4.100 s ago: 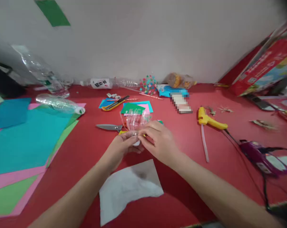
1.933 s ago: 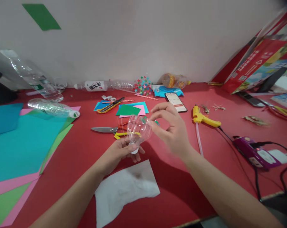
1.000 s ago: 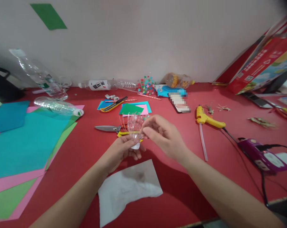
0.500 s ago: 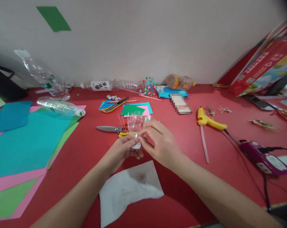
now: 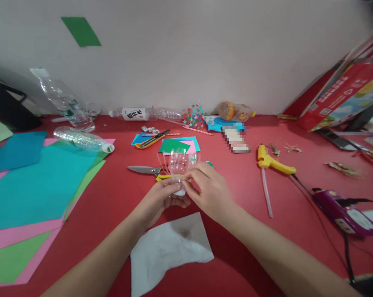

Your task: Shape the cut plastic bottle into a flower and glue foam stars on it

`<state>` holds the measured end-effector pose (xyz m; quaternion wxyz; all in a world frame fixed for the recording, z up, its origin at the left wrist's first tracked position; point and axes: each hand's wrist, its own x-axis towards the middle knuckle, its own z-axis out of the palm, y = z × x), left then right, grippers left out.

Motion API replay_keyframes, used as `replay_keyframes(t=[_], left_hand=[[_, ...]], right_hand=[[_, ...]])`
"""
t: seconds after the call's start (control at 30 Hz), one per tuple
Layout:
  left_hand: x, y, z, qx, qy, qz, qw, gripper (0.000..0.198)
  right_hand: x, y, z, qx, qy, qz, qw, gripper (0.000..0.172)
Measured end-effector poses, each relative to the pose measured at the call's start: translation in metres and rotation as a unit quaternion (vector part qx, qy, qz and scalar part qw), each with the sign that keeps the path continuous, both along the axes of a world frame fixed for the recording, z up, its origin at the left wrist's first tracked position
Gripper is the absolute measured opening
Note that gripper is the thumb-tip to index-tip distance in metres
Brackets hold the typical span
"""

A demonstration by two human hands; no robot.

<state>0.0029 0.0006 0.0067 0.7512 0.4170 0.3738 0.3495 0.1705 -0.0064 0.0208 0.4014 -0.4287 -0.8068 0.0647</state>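
Between my hands is the clear top of a plastic bottle [image 5: 177, 163], cut into thin strips that fan out away from me, with its white cap end toward me. My left hand [image 5: 161, 196] grips it near the cap, fingers curled beneath. With thumb and fingertips pinched, my right hand [image 5: 207, 187] closes on the lower part of the strips, just above the cap. Behind the piece lie scissors [image 5: 144, 169] with yellow and red handles, partly hidden by it. A stained white cloth or tissue [image 5: 170, 249] lies below my hands.
Coloured paper sheets [image 5: 41, 185] cover the left side, with a plastic bottle [image 5: 81, 139] on them. A utility knife [image 5: 152, 139] and small paper pieces [image 5: 175, 145] lie ahead. At right are a yellow glue gun [image 5: 274, 161] and a purple power strip [image 5: 347, 212] with cables.
The view has shifted slightly, so the scene sits a little lower and farther right. Both hands keep their hold on the cut bottle top, with little visible movement of the fingers.
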Motion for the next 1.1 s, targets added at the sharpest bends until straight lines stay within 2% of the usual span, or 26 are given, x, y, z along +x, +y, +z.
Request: replay_keyframes(t=[0.5, 0.7, 0.87, 1.0, 1.1], left_hand=[[-0.002, 0.0, 0.002, 0.0, 0.003, 0.019, 1.0, 0.017], [-0.004, 0.001, -0.003, 0.042, 0.017, 0.01, 0.999, 0.015], [-0.005, 0.004, -0.008, 0.09, 0.009, 0.044, 0.995, 0.016], [-0.006, 0.003, -0.005, 0.109, 0.004, 0.07, 0.992, 0.016], [-0.006, 0.003, -0.002, 0.093, -0.012, 0.092, 0.991, 0.022]], right_hand=[[-0.002, -0.002, -0.002, -0.015, -0.009, 0.019, 1.0, 0.017], [0.001, -0.002, 0.004, -0.001, 0.012, 0.0, 1.0, 0.011], [0.001, -0.003, 0.005, 0.017, 0.017, 0.007, 1.0, 0.008], [0.001, -0.003, 0.006, 0.04, 0.018, 0.026, 0.999, 0.005], [0.003, -0.004, 0.007, 0.054, 0.023, 0.047, 0.997, 0.003]])
